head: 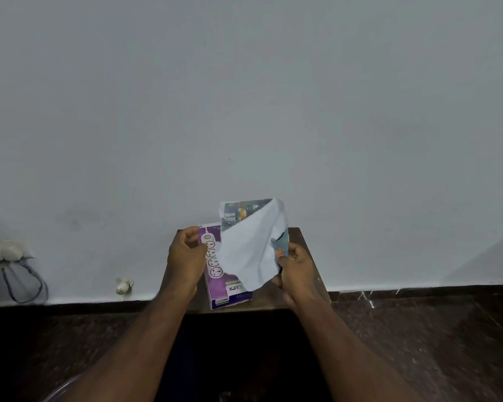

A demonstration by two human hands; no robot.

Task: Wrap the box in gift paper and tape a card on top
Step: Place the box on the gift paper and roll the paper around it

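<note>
A purple and white box (215,285) printed with a power strip lies on a small brown table (308,274). My left hand (186,256) grips the box's far left corner. My right hand (295,264) pinches an edge of the gift paper (247,250), which is lifted over the box's right side. The paper's white underside faces me, and its grey printed side shows at the top. No card or tape is visible.
A pale wall rises straight behind the table. A wall socket with a plug and looping cable (9,256) sits low at the left. Beside it lies a small white fitting (122,285). Dark stone floor (418,343) surrounds the table.
</note>
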